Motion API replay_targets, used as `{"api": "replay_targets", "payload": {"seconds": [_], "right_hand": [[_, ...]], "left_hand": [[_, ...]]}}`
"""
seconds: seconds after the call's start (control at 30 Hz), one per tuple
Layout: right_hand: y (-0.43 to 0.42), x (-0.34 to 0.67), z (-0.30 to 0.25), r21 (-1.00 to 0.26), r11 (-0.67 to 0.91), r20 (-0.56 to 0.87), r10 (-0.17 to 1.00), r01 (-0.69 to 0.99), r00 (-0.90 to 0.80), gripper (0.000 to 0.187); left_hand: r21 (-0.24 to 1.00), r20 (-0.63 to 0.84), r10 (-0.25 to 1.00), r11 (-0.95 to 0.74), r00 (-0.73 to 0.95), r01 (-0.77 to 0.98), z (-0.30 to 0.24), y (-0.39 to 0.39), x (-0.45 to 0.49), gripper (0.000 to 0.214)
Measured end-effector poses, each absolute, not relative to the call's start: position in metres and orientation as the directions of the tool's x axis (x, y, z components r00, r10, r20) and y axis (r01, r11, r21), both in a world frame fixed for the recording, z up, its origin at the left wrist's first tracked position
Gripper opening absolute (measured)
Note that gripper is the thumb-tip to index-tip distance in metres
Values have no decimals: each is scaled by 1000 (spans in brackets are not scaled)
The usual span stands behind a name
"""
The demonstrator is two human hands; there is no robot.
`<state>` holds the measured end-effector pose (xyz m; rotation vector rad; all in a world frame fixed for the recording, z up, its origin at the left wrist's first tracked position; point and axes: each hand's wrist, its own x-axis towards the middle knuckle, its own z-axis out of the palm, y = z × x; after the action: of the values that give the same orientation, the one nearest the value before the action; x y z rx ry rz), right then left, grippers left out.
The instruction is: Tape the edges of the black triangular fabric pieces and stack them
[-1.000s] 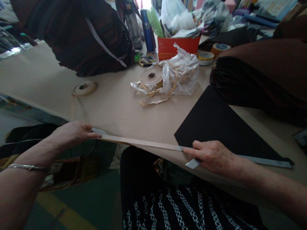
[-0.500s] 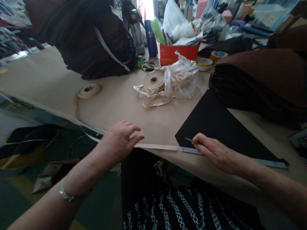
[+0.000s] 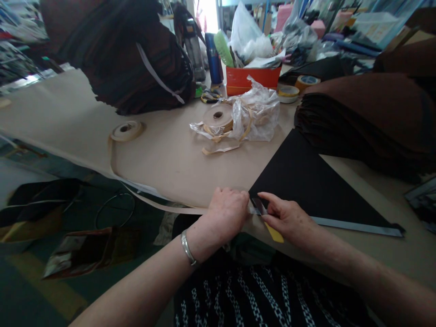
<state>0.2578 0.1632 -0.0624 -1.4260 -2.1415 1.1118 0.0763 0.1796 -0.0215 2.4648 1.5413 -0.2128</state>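
Tan table top point(image 3: 170, 159) runs wide across, bkgd jammed w/ clutter: red box point(image 3: 252, 81) of odds & ends, stacked dark cloth point(image 3: 361, 104) over on the right, another dark stack point(image 3: 119, 59) to the left.

Action's at the nr edge! Left hand point(image 3: 226, 211), way out left 1 sec ago and loose-fingered half a sec later, is now tucked in beside the right hand point(image 3: 289, 218). Its fingers are curled closed on the pale strip point(image 3: 187, 210), tho the pinch itself is hidden by the knuckles. Right hand's gripping a small dark blade point(image 3: 260, 206) btwn thumb & forefinger, tip angled up-left, v. close to the left knuckles. Yellow flat piece point(image 3: 274, 232) juts out below that thumb; can't tell if it's part of the blade or separate.

Strip pos: comes off the left roll point(image 3: 135, 131), over the table edge, sags, then goes under the left hand, nr the left corner of the black sheet point(image 3: 303, 175). Was pulled straight 1 sec ago; that tension's gone. Grey band point(image 3: 357, 226) on the sheet's near side & bagged roll point(image 3: 220, 123) mid-table: no chg.

My read: work's gone from stretching strip to close two-handed handling at one spot. Main risk, prob. a nicked finger.
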Motion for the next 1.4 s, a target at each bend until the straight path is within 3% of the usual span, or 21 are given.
{"api": "replay_targets", "payload": {"seconds": [0.23,0.47,0.67,0.9,1.03,1.17,1.27,1.4], "right_hand": [[157,255,-65,-674,300,-69,884,675,-462,41],[155,251,-69,-597,345,-44,888,724,-459,42],[151,252,-68,-607,351,-22,889,713,-457,39],[153,248,-67,-497,392,-28,884,774,-466,37],[152,247,-70,-429,428,0,881,795,-474,30],[153,247,-71,-456,419,-49,869,785,-492,31],[152,248,-67,-534,367,-73,877,762,-474,43],[148,269,-48,-712,257,-99,884,653,-456,49]], "left_hand": [[104,-329,826,-450,458,887,-12,190,82,11],[110,-311,816,-478,487,872,-19,193,80,9],[110,-314,812,-484,492,868,-20,193,80,6],[143,-315,807,-480,500,865,-18,194,79,7],[246,-302,770,-506,562,827,-13,182,85,7],[508,-235,753,-444,615,738,-13,165,84,13],[641,-192,864,-248,465,726,-17,161,73,18],[665,-168,918,-163,359,728,-22,158,55,20]]}}
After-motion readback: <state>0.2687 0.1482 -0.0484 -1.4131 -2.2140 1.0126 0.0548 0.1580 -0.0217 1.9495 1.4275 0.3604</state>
